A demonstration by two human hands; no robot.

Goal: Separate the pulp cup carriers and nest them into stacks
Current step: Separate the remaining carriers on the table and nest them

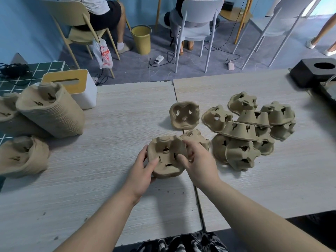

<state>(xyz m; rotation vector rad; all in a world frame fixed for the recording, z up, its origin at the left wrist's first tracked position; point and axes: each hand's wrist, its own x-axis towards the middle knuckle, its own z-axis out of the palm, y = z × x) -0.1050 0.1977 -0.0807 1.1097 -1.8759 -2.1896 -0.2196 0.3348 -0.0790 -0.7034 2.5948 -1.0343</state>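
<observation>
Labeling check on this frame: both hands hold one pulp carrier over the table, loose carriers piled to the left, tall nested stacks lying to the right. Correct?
Sides are swapped. In the head view, the left hand and right hand do grip one pulp carrier over the table, but the loose carriers are piled to the right, and the tall nested stacks lie to the left.

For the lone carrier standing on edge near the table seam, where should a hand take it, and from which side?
Grip the lone carrier's upper rim, coming from above. It stands on edge with its hollow side facing the camera, so the rim is exposed and stands apart from the loose pile.
</observation>
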